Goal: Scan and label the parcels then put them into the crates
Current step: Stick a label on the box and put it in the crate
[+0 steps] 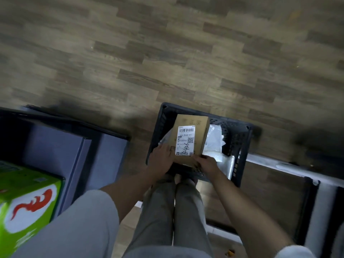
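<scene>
I see a brown cardboard box (189, 138) held over a dark plastic crate (240, 138) that stands on the wood-pattern floor (149, 53). A white shipping label (186, 140) sits on the box's top face; it carries a barcode, the printed number "555-0555-011" as far as I can read it, a QR code and handwritten digits that look like "4496". The smaller print is too fine to read. My left hand (161, 157) grips the box's near left corner, fingers curled onto its top. My right hand (206, 163) pinches the near right edge just below the label. Inside the crate, white plastic bags (215, 142) lie beside and under the box. At the far left a green carton (26, 205) shows a red swirl logo on a white oval; its lettering is blurred.
</scene>
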A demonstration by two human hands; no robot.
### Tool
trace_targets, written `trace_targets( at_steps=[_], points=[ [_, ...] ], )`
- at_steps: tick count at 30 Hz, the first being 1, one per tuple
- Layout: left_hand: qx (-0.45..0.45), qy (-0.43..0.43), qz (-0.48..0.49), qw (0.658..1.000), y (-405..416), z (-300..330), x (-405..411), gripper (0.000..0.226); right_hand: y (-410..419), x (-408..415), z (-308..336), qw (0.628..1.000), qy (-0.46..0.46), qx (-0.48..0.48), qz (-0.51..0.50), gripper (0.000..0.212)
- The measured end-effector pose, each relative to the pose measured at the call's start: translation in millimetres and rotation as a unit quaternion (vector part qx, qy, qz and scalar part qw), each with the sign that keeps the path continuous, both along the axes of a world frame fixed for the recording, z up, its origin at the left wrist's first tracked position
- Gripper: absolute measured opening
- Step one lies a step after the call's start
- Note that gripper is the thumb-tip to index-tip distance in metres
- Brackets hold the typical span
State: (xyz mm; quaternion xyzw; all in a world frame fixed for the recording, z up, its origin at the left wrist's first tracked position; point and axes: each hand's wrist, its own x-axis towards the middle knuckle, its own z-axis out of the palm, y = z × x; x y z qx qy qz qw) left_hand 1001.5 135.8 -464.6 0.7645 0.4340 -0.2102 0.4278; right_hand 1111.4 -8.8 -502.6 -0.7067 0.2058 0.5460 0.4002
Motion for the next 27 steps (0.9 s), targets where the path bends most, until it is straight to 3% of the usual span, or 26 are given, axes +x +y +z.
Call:
trace_targets(
  at_steps=[8, 13, 18, 24, 27],
  points=[
    [-0.077, 0.015, 0.189, 0.979, -14.2, 110.7, -8.6, 0.054, -31.9, -24.1, 125.7, 0.998, 0.044, 0.049, -0.019, 0.037],
    [-0.114, -0.004, 0.246, 0.963, -12.4, 111.6, -25.1, 0.080, -45.0, -27.2, 177.4, 0.993, 0.070, 0.096, -0.008, 0.024],
    [-0.115, -0.032, 0.261, 0.958, -8.5, 164.5, -16.4, 0.042, -48.0, -32.1, 200.1, 0.991, 0.058, 0.118, -0.032, 0.034],
    [-0.119, -0.077, 0.209, 0.967, 10.8, 189.8, -0.4, 0.042, -46.2, -44.6, 235.1, 0.984, 0.031, 0.157, -0.077, 0.044],
    [-0.105, -0.097, 0.153, 0.978, 16.2, 202.6, 20.3, 0.040, -50.7, -45.0, 255.8, 0.987, -0.025, 0.127, -0.097, 0.055]
  ],
)
